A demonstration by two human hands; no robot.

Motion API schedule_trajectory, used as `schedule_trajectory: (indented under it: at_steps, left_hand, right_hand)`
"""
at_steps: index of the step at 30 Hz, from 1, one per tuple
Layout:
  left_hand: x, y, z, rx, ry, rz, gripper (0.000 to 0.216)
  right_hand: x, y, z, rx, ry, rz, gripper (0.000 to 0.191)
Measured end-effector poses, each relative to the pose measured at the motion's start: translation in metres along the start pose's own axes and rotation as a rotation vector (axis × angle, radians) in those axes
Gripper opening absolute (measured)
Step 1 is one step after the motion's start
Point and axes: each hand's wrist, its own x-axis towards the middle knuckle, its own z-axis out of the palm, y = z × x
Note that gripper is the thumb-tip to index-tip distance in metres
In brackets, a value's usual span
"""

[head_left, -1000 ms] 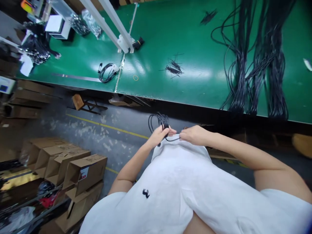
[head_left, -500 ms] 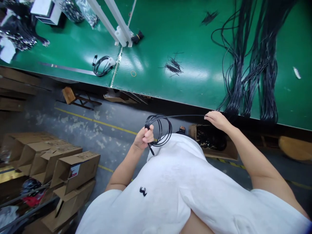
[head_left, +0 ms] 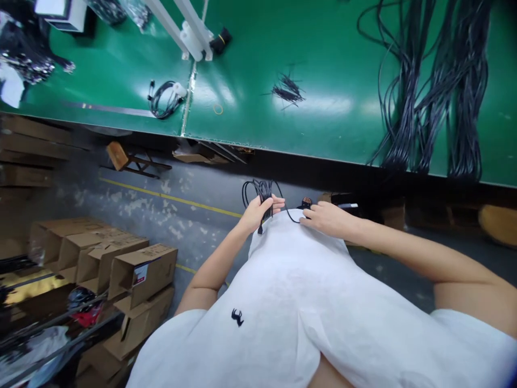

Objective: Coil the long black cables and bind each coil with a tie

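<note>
My left hand (head_left: 262,210) is closed around a coiled black cable (head_left: 263,188), with loops standing out above the fingers. One connector end hangs just below that hand. A loose length runs from the coil in a bend to my right hand (head_left: 323,217), whose fingers are pinched on it in front of my white shirt. Both hands are below the near edge of the green table (head_left: 331,129). What lies under the right fingertips is partly hidden.
Long bundles of black cables (head_left: 440,108) lie at the table's right, ends over its edge. A pile of black ties (head_left: 288,90), a rubber band (head_left: 218,109) and another coiled cable (head_left: 163,102) lie on it. Cardboard boxes (head_left: 153,269) stand at lower left, a wooden stool (head_left: 118,156) beyond.
My right hand has come left, close to the left hand, and the stretched cable between them now sags in a bend. The left hand has turned, and the coil now looks narrower.
</note>
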Motion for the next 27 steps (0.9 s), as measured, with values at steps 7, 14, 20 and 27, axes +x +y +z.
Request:
schedule_trajectory:
  at_steps: [7,14,20,27]
  left_hand:
    - [0.007,-0.014,0.018,0.671,-0.342,0.003,0.024]
    - [-0.008,-0.003,0.005,0.495,-0.473,-0.040,0.025]
    - [-0.023,0.016,0.017,0.169,-0.575,-0.153,0.031]
    - [-0.029,0.036,0.034,0.136,-0.415,0.050,0.031]
  right_hand:
    - [0.018,0.004,0.017,0.085,0.132,0.021,0.025]
    - [-0.017,-0.018,0.037,0.367,0.487,0.224,0.029]
    - [-0.002,-0.003,0.016,0.644,0.649,0.429,0.051]
    - [0.061,0.027,0.004,1.201,0.843,0.325,0.017]
